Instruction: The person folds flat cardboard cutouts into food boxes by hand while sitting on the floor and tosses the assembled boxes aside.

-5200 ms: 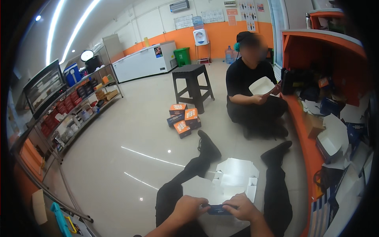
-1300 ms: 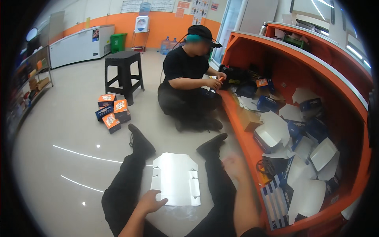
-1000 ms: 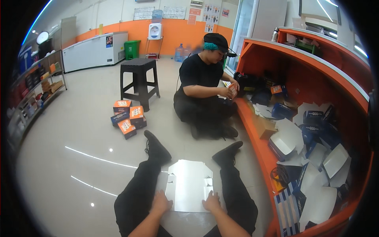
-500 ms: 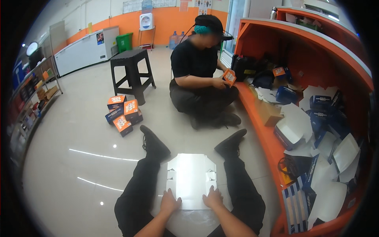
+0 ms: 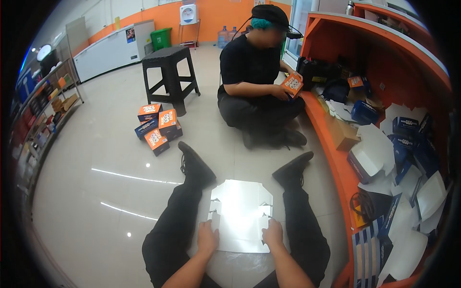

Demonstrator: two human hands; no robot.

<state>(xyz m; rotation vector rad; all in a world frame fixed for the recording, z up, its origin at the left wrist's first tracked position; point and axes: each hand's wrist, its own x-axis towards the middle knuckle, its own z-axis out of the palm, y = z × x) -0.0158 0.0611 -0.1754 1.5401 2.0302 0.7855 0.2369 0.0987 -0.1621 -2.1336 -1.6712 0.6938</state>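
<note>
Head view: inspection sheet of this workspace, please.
Surface: glossy tiled floor, glare streaks.
Job's things: flat white box blank lying between the person's outstretched legs.
Clutter: orange and blue boxes heaped by a black stool; more boxes and white blanks piled in the orange counter.
Grip: left hand and right hand each press a near edge of the blank, fingers flat.
Cables: dark coil in the counter.
Surroundings: a seated co-worker holds an orange box; white freezer, shelves at left.
</note>
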